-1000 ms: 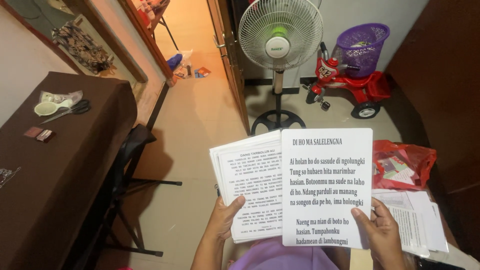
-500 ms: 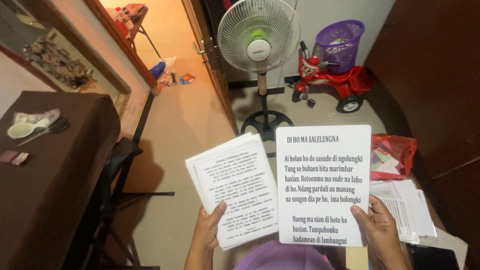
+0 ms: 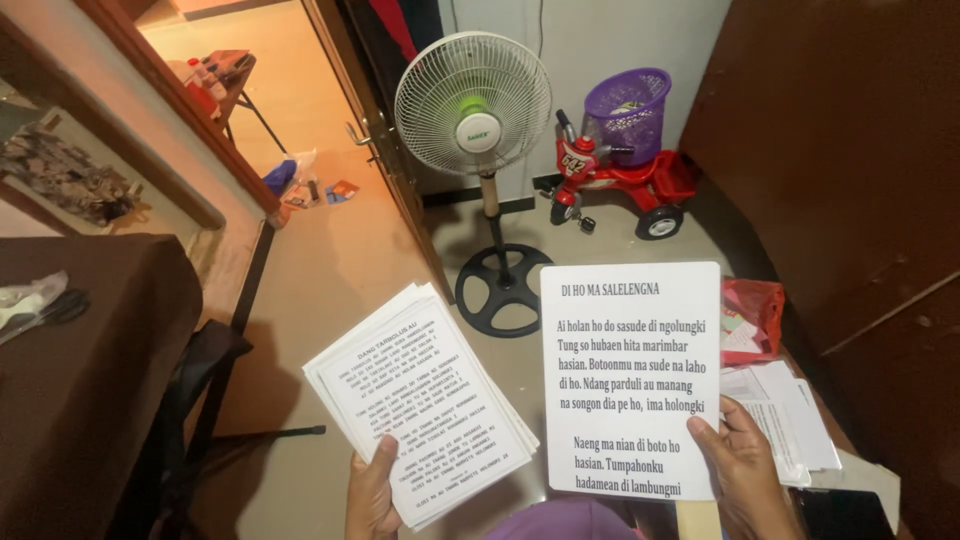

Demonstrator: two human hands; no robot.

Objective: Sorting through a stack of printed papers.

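Above the floor (image 3: 330, 280), left hand (image 3: 372, 492) grips a stack of printed sheets (image 3: 418, 400); right hand (image 3: 742, 470) holds one printed sheet (image 3: 630, 380), its fingers probably curled behind.

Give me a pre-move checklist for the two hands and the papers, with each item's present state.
1. Left hand grips the paper stack at its lower edge: ok.
2. Right hand grips the single sheet at its lower right corner: ok.
3. Sheet and stack held apart, not overlapping: ok.
4. Stack edges squared: not ok, the sheets are fanned and the stack is tilted.
5. Single sheet upright and flat: ok.
6. Room on the surface at right: cannot tell; loose papers and a red bag lie there, partly hidden behind the sheet.
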